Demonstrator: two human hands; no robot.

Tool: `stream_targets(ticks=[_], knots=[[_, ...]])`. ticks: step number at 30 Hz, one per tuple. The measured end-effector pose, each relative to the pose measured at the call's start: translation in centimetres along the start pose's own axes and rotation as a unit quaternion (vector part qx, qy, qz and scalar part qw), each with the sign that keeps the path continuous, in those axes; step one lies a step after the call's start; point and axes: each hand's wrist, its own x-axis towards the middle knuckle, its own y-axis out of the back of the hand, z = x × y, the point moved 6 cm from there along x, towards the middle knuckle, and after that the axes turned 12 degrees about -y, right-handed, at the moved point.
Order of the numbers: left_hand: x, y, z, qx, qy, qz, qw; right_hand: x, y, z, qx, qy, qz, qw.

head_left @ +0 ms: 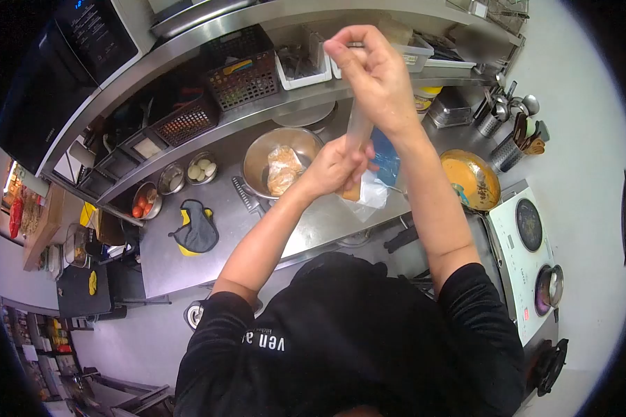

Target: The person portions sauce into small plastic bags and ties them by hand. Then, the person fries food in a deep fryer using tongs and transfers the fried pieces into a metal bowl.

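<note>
A clear plastic bag (358, 128) is stretched upright between my two hands. My right hand (382, 87) is raised above the counter, its fingers pinched at the bag's top end. Lower down, my left hand (337, 167) is wrapped round the bag's neck. Below the left hand shows a little orange-brown stuff, mostly hidden, beside loose clear plastic (372, 194). To the left is a large steel bowl (252, 156) with filled plastic bags (283, 170) in it. A knife (247, 194) lies beside this bowl.
On the steel counter (257, 236) lies a grey and yellow oven mitt (199, 228). Small bowls of tomatoes (145, 201) and eggs (202, 168) stand at left. A pan of orange sauce (473, 177) is at right, near the cooktop (525, 257). A shelf (222, 111) with baskets runs above.
</note>
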Motion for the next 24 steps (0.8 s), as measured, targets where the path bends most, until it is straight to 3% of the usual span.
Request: stream_targets(ticks=[2, 3, 5, 11, 14, 24], knots=[[0.0, -0.5, 0.9, -0.083, -0.031, 0.018, 0.996, 0.0, 0.5, 0.6, 0.032, -0.012, 0.007, 0.999], [0.4, -0.3, 2.0, -0.075, -0.026, 0.013, 0.997, 0.3, 0.5, 0.3, 0.039, -0.009, 0.013, 0.999], [0.5, -0.3, 2.0, 0.079, 0.033, 0.011, 0.996, 0.3, 0.7, -0.1, 0.048, -0.005, 0.013, 0.999], [0.7, 0.0, 0.8, 0.053, 0.074, 0.022, 0.996, 0.4, 0.1, -1.3, 0.028, 0.027, 0.002, 0.999], [1.0, -0.6, 1.9, 0.055, 0.063, 0.068, 0.994, 0.1, -0.2, -2.2, 0.023, 0.037, 0.02, 0.999], [0.2, -0.5, 1.2, 0.09, 0.056, 0.07, 0.992, -0.7, -0.8, -2.8, -0.015, 0.041, 0.009, 0.999]])
